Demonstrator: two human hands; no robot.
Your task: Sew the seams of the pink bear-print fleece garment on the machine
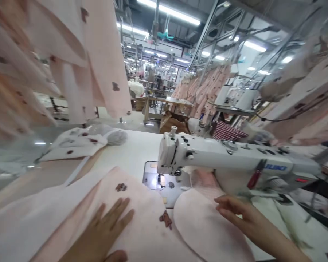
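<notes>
My left hand (104, 225) lies flat with fingers spread on a pale pink fabric panel (142, 207), which carries small brown bear-like motifs. The panel's upper edge lies just in front of the needle area of a white sewing machine (207, 153). To the right, a rounded pink fabric piece (194, 218) overlaps the plate's front edge. At its right side my right hand (237, 211) rests with slightly bent fingers, thumb side toward the cloth; I see no clear pinch. A small lamp lights the presser foot (161, 180).
A folded printed fabric stack (73, 143) sits at the table's left back corner. Printed pink cloth (104, 54) hangs at the left, and more (311, 87) hangs at the right. Red-handled snips (255, 176) are on the machine arm. Thread cones (246, 99) stand behind it.
</notes>
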